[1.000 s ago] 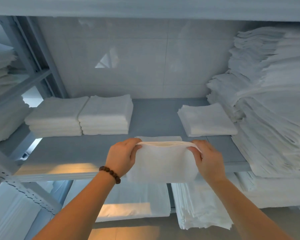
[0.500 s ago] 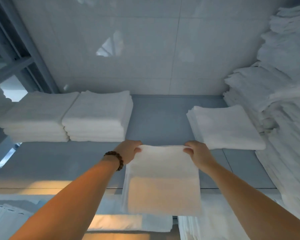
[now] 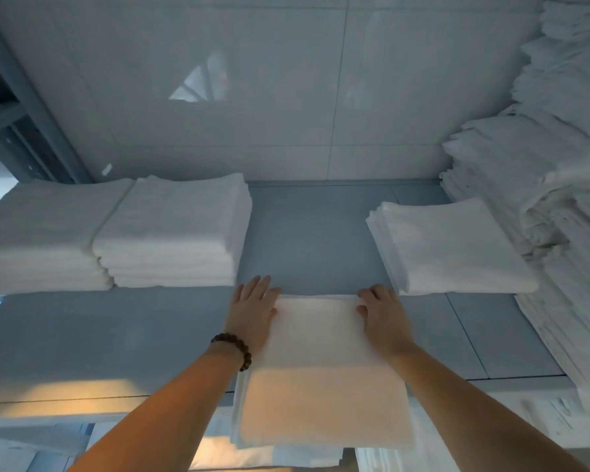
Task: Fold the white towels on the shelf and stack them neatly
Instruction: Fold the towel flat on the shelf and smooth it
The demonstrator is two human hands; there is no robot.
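Pressing one folded towel (image 3: 321, 362) flat on the grey shelf (image 3: 304, 233), near end overhanging the front edge, probably to square it before stacking. Left hand (image 3: 252, 311) open, fingers straight, on its far left corner; right hand (image 3: 384, 318) curled round the far right corner. Left of this towel, two neat stacks (image 3: 38, 240) (image 3: 174, 233); right of it, one low stack (image 3: 447, 247) and one loose heap (image 3: 559, 199).

One shelf (image 3: 99, 335). Two tall folded stacks sit side by side on the left: the outer stack (image 3: 38, 233) and the inner stack (image 3: 174, 229). One low stack (image 3: 447, 247) on the right, one loose heap (image 3: 559, 182) far right. One single towel (image 3: 321, 369) near. Two hands, left hand (image 3: 252, 311) and right hand (image 3: 384, 318); one bead bracelet (image 3: 234, 347).
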